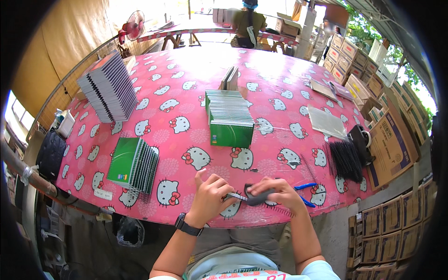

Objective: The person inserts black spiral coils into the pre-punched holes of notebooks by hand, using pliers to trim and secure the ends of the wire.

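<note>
two hands (212, 196) (280, 191), one tool (256, 198), three notebook stacks (229, 119).

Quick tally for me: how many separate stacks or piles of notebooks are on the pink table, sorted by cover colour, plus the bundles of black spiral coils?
Green-cover notebook stacks: 2, one fanned at the left, one in a row mid-table
Grey stacks: 1, the tall leaning one at the far left
Black spiral coil bundles: 1, at the right edge
Total: 4

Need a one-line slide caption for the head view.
Both hands, left hand and right hand, hold a small dark tool over a pink tablecloth stacked with green notebooks.
</note>
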Action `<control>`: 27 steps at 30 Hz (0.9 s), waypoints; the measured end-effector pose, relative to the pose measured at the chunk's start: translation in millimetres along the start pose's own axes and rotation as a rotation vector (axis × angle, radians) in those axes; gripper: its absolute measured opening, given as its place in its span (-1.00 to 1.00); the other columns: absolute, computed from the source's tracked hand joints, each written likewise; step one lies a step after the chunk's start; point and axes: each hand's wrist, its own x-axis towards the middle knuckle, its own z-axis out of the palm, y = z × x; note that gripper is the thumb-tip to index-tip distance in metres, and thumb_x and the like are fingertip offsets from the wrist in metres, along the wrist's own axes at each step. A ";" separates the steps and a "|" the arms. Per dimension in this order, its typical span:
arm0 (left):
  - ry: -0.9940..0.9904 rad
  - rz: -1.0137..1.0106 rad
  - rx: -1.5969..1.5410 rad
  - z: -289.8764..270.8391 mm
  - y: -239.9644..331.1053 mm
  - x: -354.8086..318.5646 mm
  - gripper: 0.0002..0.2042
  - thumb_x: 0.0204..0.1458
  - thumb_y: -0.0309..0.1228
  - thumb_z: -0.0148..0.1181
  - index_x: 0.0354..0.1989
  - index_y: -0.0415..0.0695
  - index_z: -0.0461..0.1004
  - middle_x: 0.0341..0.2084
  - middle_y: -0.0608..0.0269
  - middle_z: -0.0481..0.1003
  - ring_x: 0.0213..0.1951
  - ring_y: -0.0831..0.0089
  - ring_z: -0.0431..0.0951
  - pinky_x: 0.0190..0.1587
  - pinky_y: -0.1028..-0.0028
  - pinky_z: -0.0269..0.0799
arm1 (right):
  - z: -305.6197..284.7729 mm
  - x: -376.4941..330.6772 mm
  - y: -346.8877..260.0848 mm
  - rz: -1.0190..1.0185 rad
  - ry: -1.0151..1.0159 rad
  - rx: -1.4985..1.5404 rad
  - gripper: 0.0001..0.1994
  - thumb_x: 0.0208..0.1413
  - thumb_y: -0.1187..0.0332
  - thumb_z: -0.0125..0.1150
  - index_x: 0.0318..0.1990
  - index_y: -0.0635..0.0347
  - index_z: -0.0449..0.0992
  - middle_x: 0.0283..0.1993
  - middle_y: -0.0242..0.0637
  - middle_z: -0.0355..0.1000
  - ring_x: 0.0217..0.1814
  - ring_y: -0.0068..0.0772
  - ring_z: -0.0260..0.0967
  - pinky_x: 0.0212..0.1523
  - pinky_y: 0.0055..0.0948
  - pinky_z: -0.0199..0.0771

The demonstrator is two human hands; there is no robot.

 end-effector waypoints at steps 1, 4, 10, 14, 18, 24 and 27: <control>-0.011 0.001 -0.003 0.4 -0.5 -0.7 -0.78 -0.29 -0.20 0.42 -0.48 0.05 0.54 -0.48 0.49 0.50 -0.23 0.47 0.46 0.18 0.06 -0.04 | -5.4 4.6 5.4 0.085 0.051 -0.301 -0.53 -0.03 -0.01 0.26 -0.20 0.29 0.60 -0.12 -0.14 0.54 -0.07 -0.32 0.38 0.04 -0.28 0.27; -0.008 0.003 -0.020 -3.5 -6.0 7.1 -0.73 -0.30 -0.22 0.43 -0.40 0.04 0.54 -0.46 0.47 0.50 -0.24 0.45 0.47 0.16 0.10 0.03 | -14.8 11.4 1.7 0.006 0.020 -0.199 -0.56 -0.01 0.02 0.27 -0.17 0.25 0.60 -0.07 -0.15 0.53 -0.05 -0.30 0.39 0.05 -0.29 0.26; 0.252 -0.190 -0.459 -4.9 -16.7 -1.4 -0.42 -0.31 -0.42 0.48 -0.03 -0.05 0.37 -0.34 0.33 0.49 -0.19 0.41 0.48 -0.03 0.28 0.34 | -9.5 14.4 16.7 0.090 0.033 -0.212 -0.57 0.00 0.08 0.26 -0.14 0.28 0.58 -0.04 -0.14 0.52 0.00 -0.32 0.41 0.11 -0.30 0.20; 0.179 -0.422 -0.927 17.8 -26.3 -14.3 -0.47 -0.17 -0.52 0.40 0.00 -0.14 0.27 -0.34 0.31 0.45 -0.28 0.54 0.50 -0.29 0.50 0.47 | -3.7 15.8 5.1 -0.038 -0.118 -0.044 -0.55 0.02 0.07 0.24 -0.12 0.31 0.57 -0.04 -0.12 0.52 0.00 -0.36 0.38 0.04 -0.31 0.27; -0.036 -0.496 -1.189 28.4 -44.2 -27.8 -0.67 -0.02 -0.55 0.29 -0.15 -0.16 0.25 -0.39 0.34 0.42 -0.40 0.64 0.49 -0.45 0.63 0.46 | -4.1 23.0 7.0 -0.014 -0.002 -0.009 -0.57 0.02 0.09 0.25 -0.13 0.31 0.57 -0.04 -0.10 0.51 -0.02 -0.34 0.40 -0.05 -0.34 0.35; -0.030 -0.515 -1.265 30.2 -41.4 -22.8 -0.73 0.02 -0.54 0.25 -0.22 -0.15 0.24 -0.45 0.39 0.38 -0.44 0.67 0.46 -0.45 0.63 0.45 | 1.7 37.9 -5.7 0.165 -0.005 -0.327 -0.50 -0.01 0.02 0.28 -0.11 0.30 0.57 -0.05 -0.05 0.51 0.06 -0.28 0.37 0.02 -0.28 0.33; -0.028 -0.500 -1.214 33.8 -42.2 -23.3 -0.73 0.02 -0.55 0.25 -0.23 -0.14 0.24 -0.46 0.39 0.37 -0.44 0.68 0.44 -0.46 0.64 0.43 | 5.1 36.2 -0.8 -0.063 -0.177 0.073 -0.59 -0.01 0.12 0.32 -0.10 0.24 0.58 -0.03 -0.12 0.51 0.05 -0.36 0.38 -0.05 -0.38 0.38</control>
